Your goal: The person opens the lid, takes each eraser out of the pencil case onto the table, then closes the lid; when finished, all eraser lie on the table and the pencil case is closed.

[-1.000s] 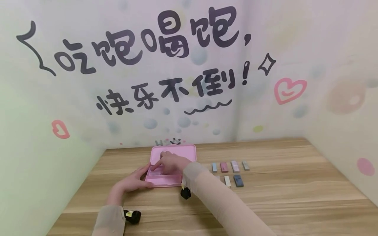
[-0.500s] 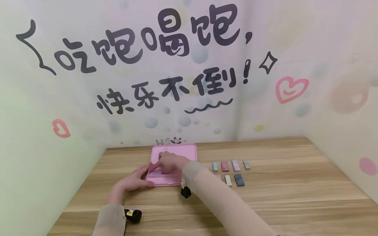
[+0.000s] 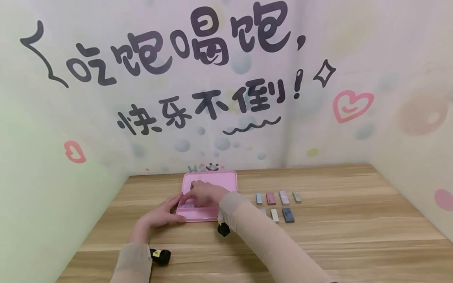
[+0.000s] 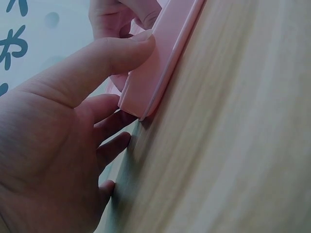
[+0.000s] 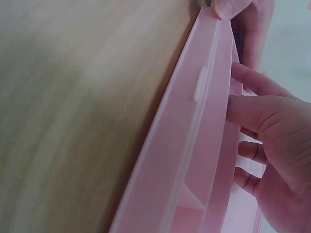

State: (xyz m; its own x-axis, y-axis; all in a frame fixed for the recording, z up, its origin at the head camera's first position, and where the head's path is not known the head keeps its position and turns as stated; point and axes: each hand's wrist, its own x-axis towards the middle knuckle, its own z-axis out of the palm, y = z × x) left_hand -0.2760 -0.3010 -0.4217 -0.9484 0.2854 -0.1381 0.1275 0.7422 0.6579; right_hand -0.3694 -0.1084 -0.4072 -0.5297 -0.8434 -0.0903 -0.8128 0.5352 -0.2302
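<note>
A pink plastic pencil box (image 3: 198, 214) lies on the table with its lid raised toward the wall. My left hand (image 3: 161, 216) grips its left end, the thumb on the front edge and the other fingers along the side. In the left wrist view that thumb presses the box's corner (image 4: 155, 73). My right hand (image 3: 205, 195) reaches into the rear compartment. In the right wrist view, its fingertips are partly hidden behind the pink divider (image 5: 224, 131). A small pale piece (image 3: 189, 203) shows beneath the right fingers; whether they pinch it is unclear.
Right of the box, several small eraser-like blocks lie in two rows, including a dark red one (image 3: 270, 198) and a dark blue one (image 3: 288, 215). The right forearm partly covers one pale block (image 3: 262, 211). A printed wall sheet (image 3: 255, 153) rises behind the table.
Both hands keep almost the same places on and in the box. The head view has shifted slightly, so the scene sits a little higher and farther right.
</note>
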